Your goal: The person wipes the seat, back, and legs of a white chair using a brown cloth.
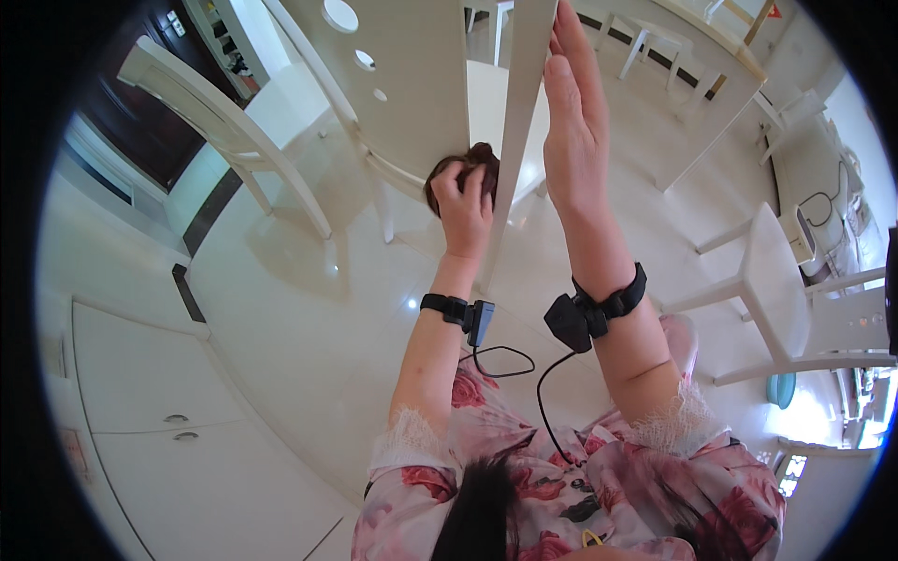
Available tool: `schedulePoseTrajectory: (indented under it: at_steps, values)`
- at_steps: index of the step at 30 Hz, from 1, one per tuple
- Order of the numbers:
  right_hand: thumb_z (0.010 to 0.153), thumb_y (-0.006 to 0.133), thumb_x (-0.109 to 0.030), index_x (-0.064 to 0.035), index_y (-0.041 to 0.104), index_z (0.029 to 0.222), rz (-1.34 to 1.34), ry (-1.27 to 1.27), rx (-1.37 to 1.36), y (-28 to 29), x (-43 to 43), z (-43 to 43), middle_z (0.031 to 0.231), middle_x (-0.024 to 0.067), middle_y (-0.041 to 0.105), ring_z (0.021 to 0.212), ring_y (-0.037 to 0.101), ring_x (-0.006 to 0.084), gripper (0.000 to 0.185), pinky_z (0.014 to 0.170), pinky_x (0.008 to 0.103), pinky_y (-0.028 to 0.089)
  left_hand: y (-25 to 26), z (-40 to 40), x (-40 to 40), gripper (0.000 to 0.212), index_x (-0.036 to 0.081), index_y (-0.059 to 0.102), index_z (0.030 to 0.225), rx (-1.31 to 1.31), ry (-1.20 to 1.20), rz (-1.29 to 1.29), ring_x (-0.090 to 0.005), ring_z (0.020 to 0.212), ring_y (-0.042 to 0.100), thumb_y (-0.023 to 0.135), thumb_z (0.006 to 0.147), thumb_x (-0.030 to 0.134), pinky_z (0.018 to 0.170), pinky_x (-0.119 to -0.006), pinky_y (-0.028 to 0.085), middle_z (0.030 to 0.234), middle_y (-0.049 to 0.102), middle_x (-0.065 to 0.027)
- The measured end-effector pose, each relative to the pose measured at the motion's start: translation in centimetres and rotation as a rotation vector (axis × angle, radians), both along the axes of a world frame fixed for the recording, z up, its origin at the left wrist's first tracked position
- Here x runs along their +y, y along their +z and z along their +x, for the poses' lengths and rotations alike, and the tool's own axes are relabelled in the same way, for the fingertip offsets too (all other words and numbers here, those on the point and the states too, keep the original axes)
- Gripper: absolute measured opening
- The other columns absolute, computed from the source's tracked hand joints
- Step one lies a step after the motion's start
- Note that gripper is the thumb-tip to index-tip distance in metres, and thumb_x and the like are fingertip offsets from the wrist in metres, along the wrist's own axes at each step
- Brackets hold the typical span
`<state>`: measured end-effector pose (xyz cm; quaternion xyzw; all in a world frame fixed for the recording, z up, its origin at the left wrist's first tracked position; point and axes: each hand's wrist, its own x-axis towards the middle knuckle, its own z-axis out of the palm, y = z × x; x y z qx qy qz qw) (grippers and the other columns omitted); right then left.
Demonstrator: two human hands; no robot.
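Observation:
A dark brown cloth (pixel 435 188) is bunched under my left hand (pixel 465 200), its fingers bent over it. That hand presses the cloth at the lower edge of a white chair's back panel (pixel 414 84), beside the upright post (pixel 523 105). Round holes run down the panel in a row. My right hand (pixel 577 133) is raised on the post's right side, with thumb and fingers extended along it. Its fingertips meet the post's edge near the top; whether they grip it is hidden. Each wrist wears a black strap with a small device and cable.
Another white chair (pixel 231 133) stands at left near a dark door (pixel 140 119). At right are a white chair (pixel 772 280) and a table (pixel 729 105). White cabinet doors (pixel 154 379) line the lower left. Pale glossy tiles (pixel 280 336) cover the floor.

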<state>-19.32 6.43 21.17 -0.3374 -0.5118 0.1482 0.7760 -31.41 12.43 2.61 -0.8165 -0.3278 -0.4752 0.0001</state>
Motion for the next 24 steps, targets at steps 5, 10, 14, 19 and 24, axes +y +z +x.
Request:
schedulePoseTrajectory:
  at_steps: [5, 10, 14, 19, 24]
  values:
    - [0.105, 0.039, -0.025, -0.001, 0.029, 0.151, -0.009, -0.044, 0.013, -1.1, -0.7, -1.2, 0.152, 0.0129, 0.037, 0.141, 0.034, 0.0222, 0.052, 0.114, 0.0337, 0.027, -2.4, -1.4, 0.0, 0.042, 0.0, 0.05, 0.12, -0.398, 0.093, -0.326, -0.0404, 0.115, 0.045, 0.056, 0.079, -0.001, 0.101, -0.048, 0.039, 0.122, 0.045, -0.0218]
    - [0.102, 0.041, -0.013, 0.0023, 0.027, 0.15, -0.144, -0.13, 0.06, -3.7, -1.0, -2.3, 0.142, 0.0122, 0.042, 0.128, 0.042, 0.021, 0.052, 0.107, 0.0298, 0.031, -2.9, -2.2, 2.1, 0.049, -0.004, 0.045, 0.132, -0.51, 0.242, -0.469, -0.0399, 0.118, 0.044, 0.048, 0.082, -0.001, 0.104, -0.045, 0.037, 0.126, 0.043, -0.0239]
    - [0.102, 0.043, -0.013, 0.0012, 0.026, 0.15, -0.137, -0.16, -0.004, -4.9, -0.3, -1.2, 0.131, 0.0107, 0.043, 0.116, 0.045, 0.0202, 0.054, 0.101, 0.0298, 0.035, -3.9, 0.6, -0.9, 0.056, -0.002, 0.042, 0.138, -0.52, 0.157, -0.474, -0.0419, 0.124, 0.04, 0.046, 0.082, -0.004, 0.108, -0.046, 0.034, 0.13, 0.038, -0.0247]
    - [0.105, 0.039, -0.02, -0.0019, 0.023, 0.152, -0.133, -0.135, -0.023, -4.5, -0.9, -1.2, 0.151, 0.0129, 0.036, 0.139, 0.034, 0.0221, 0.053, 0.113, 0.0343, 0.026, -3.3, 1.0, -0.2, 0.059, -0.002, 0.04, 0.14, -0.491, 0.217, -0.399, -0.0438, 0.125, 0.038, 0.046, 0.081, -0.006, 0.109, -0.047, 0.033, 0.132, 0.036, -0.026]
    - [0.102, 0.044, -0.016, -0.0022, 0.027, 0.151, -0.139, -0.119, 0.011, -4.3, -0.8, -0.8, 0.143, 0.0107, 0.041, 0.126, 0.041, 0.0197, 0.053, 0.104, 0.0322, 0.033, -0.9, -3.5, 7.6, 0.052, -0.004, 0.046, 0.135, -0.527, 0.311, -0.435, -0.0423, 0.118, 0.044, 0.046, 0.083, 0.001, 0.105, -0.046, 0.036, 0.126, 0.041, -0.027]
